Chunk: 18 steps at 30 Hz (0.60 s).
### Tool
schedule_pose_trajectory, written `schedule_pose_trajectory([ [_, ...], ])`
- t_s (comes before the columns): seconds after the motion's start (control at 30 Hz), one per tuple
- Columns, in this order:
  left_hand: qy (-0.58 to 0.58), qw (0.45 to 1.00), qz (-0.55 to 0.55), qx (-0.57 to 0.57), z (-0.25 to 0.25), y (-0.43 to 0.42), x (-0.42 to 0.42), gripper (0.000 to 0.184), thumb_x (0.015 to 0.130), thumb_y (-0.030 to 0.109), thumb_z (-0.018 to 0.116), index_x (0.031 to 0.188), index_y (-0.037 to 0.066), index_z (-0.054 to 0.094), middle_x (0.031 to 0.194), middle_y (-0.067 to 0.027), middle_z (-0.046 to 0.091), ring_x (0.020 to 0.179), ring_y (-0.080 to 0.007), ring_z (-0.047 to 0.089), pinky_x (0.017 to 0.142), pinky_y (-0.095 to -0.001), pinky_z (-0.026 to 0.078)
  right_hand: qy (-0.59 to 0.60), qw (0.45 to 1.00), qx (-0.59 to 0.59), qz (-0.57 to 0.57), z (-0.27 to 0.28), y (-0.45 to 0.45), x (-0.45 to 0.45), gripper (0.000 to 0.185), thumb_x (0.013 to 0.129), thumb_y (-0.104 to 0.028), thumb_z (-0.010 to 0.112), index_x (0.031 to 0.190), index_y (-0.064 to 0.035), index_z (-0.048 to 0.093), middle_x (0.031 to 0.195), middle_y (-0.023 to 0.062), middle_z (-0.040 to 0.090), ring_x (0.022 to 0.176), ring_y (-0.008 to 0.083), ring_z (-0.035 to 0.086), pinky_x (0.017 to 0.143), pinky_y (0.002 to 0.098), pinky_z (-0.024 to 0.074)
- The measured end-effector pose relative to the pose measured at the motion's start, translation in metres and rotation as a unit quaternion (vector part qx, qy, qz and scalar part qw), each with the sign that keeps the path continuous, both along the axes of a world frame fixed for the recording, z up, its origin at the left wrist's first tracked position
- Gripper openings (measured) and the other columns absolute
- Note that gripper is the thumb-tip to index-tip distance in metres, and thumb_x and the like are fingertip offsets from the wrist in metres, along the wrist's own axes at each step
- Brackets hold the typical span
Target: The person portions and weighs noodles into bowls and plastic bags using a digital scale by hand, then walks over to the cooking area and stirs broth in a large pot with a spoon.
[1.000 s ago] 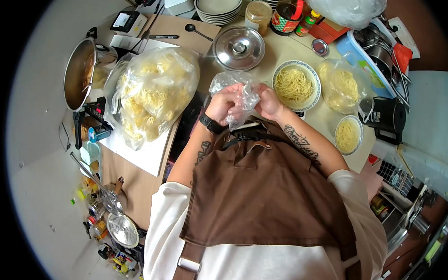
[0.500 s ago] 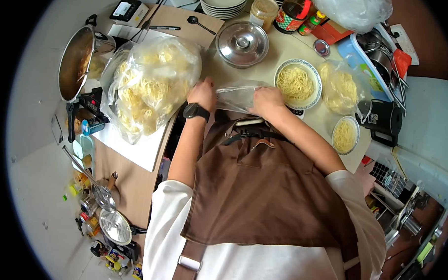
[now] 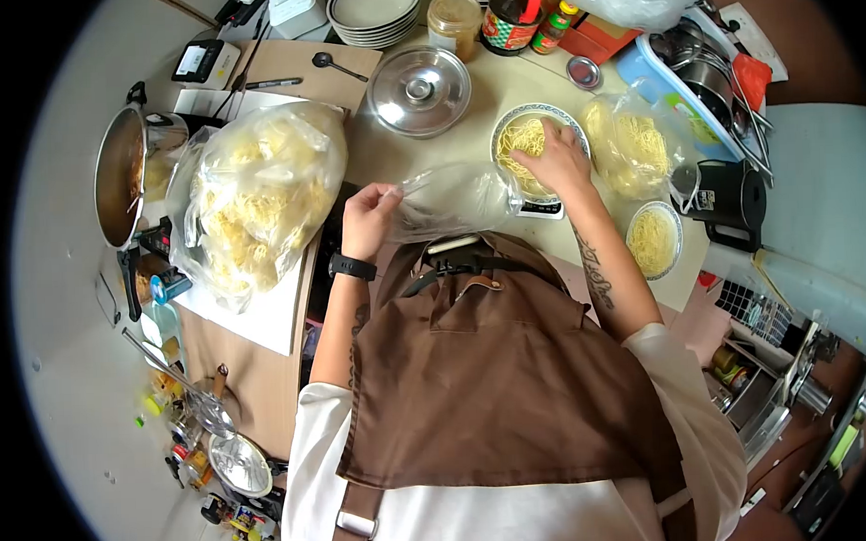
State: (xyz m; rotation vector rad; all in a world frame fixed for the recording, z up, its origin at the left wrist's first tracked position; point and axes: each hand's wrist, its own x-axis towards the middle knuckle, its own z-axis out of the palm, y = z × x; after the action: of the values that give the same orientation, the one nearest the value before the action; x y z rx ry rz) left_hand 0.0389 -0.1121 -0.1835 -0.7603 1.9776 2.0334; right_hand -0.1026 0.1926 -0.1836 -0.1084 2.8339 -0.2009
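My left hand [image 3: 368, 217] pinches the rim of a clear plastic bag [image 3: 454, 201], which lies slack and flat across the table edge in front of me. Over a patterned bowl [image 3: 499, 133] reaches my right hand [image 3: 560, 159], thumb and fingers apart, its fingertips at the yellow noodles [image 3: 522, 143] inside. The bowl rests on a kitchen scale [image 3: 543, 209], mostly hidden beneath it. Right of that bowl sits a filled bag of noodles [image 3: 639, 147]. A smaller bowl of noodles [image 3: 652, 242] stands nearer the table's right edge.
A big bag of noodles [image 3: 263, 195] lies at left, beside a deep pot [image 3: 122, 176]. Behind are a lidded steel pot [image 3: 419, 90], stacked plates [image 3: 374, 10], a jar [image 3: 454, 26] and sauce bottles [image 3: 512, 20]. At right stand a blue bin [image 3: 650, 67] and a black kettle [image 3: 731, 203].
My right hand has let go of the plastic bag and moved over to the noodle bowl. My left hand keeps its hold on the bag, now more spread out. The whole view has shifted slightly.
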Motion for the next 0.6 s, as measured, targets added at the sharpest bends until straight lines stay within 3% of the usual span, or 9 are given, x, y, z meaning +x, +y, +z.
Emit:
schedule_pose_trajectory([
  [0.07, 0.006, 0.998, 0.049, 0.047, 0.008, 0.008, -0.004, 0.015, 0.095, 0.010, 0.064, 0.107, 0.002, 0.068, 0.086, 0.0030, 0.065, 0.070, -0.0028, 0.051, 0.061, -0.0194, 0.039, -0.021, 0.999, 0.006, -0.037, -0.011, -0.010, -0.007, 0.079, 0.083, -0.056, 0.069, 0.146, -0.0144, 0.045, 0.142, 0.0168, 0.044, 0.130, 0.0381, 0.045, 0.107, 0.0452, 0.0423],
  [0.17, 0.025, 0.989, 0.067, 0.133, 0.014, 0.010, -0.002, 0.025, 0.094, 0.006, 0.063, 0.118, 0.004, 0.063, 0.089, 0.0039, 0.063, 0.071, -0.0033, 0.052, 0.063, -0.0190, 0.040, -0.037, 0.999, -0.007, -0.008, -0.022, -0.016, -0.005, 0.077, 0.083, -0.051, 0.071, 0.146, -0.0163, 0.045, 0.143, 0.0187, 0.042, 0.131, 0.0380, 0.044, 0.106, 0.0457, 0.0437],
  [0.2, 0.057, 0.988, 0.076, 0.124, 0.019, 0.018, -0.006, 0.035, 0.092, 0.001, 0.061, 0.127, 0.006, 0.058, 0.092, 0.0043, 0.061, 0.072, -0.0045, 0.053, 0.062, -0.0200, 0.041, -0.046, 0.999, 0.003, 0.018, -0.022, -0.016, -0.005, 0.070, 0.082, -0.041, 0.074, 0.143, -0.0174, 0.048, 0.140, 0.0184, 0.043, 0.130, 0.0384, 0.044, 0.105, 0.0463, 0.0450],
  [0.33, 0.076, 0.983, 0.079, 0.150, 0.049, 0.033, -0.010, 0.039, 0.092, 0.000, 0.061, 0.130, 0.006, 0.056, 0.095, 0.0028, 0.060, 0.072, -0.0053, 0.054, 0.062, -0.0198, 0.041, -0.019, 0.993, -0.041, 0.106, -0.038, -0.007, -0.005, 0.056, 0.079, -0.022, 0.076, 0.131, -0.0151, 0.056, 0.131, 0.0158, 0.048, 0.126, 0.0411, 0.047, 0.102, 0.0488, 0.0472],
  [0.43, 0.102, 0.977, 0.087, 0.167, 0.057, 0.043, -0.017, 0.038, 0.092, 0.000, 0.062, 0.129, 0.007, 0.056, 0.095, 0.0028, 0.060, 0.072, -0.0054, 0.054, 0.061, -0.0196, 0.042, 0.007, 0.987, -0.067, 0.148, -0.056, 0.007, -0.011, 0.052, 0.077, -0.017, 0.075, 0.127, -0.0129, 0.060, 0.130, 0.0186, 0.052, 0.125, 0.0387, 0.050, 0.096, 0.0467, 0.0508],
  [0.53, 0.117, 0.978, 0.074, 0.155, 0.073, 0.053, -0.026, 0.036, 0.093, 0.001, 0.061, 0.129, 0.006, 0.056, 0.095, 0.0018, 0.060, 0.072, -0.0054, 0.054, 0.061, -0.0196, 0.042, 0.015, 0.974, -0.178, 0.140, -0.064, 0.029, -0.028, 0.049, 0.077, -0.011, 0.074, 0.124, -0.0074, 0.062, 0.119, 0.0189, 0.062, 0.112, 0.0306, 0.062, 0.089, 0.0406, 0.0543],
  [0.6, 0.128, 0.980, 0.061, 0.142, 0.082, 0.062, -0.030, 0.035, 0.094, 0.002, 0.061, 0.128, 0.006, 0.056, 0.095, 0.0011, 0.060, 0.071, -0.0055, 0.054, 0.061, -0.0198, 0.042, -0.084, 0.944, -0.318, 0.027, -0.058, 0.045, -0.033, 0.047, 0.077, -0.008, 0.072, 0.123, -0.0036, 0.062, 0.107, 0.0159, 0.067, 0.099, 0.0244, 0.066, 0.084, 0.0357, 0.0551],
])
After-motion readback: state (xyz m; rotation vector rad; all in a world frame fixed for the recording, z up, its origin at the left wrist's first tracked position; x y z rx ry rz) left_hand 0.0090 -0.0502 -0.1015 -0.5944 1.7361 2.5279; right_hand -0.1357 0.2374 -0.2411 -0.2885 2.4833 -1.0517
